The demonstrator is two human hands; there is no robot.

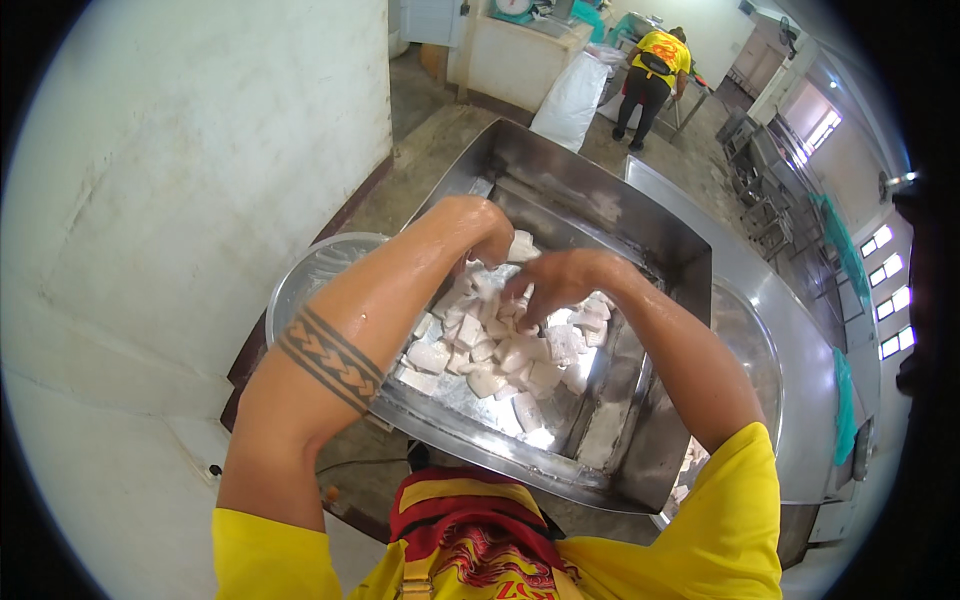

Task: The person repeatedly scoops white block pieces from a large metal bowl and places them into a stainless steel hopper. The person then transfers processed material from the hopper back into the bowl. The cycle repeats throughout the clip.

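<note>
One metal tray (pixel 655 232), white chunks (pixel 520 352) heaped on its bottom; one left hand (pixel 490 234) among them, grip hidden, cannot tell; one right hand (pixel 562 281), fingers parted over the heap, nothing visibly clasped; light, loose fingers probably best.

They wear a yellow short-sleeved shirt (pixel 700 525) and red, yellow-banded cloth (pixel 475 530) at six o'clock, while a dark tattooed band (pixel 330 358) of chevrons crosses the left forearm (pixel 395 275) at eight o'clock.
</note>
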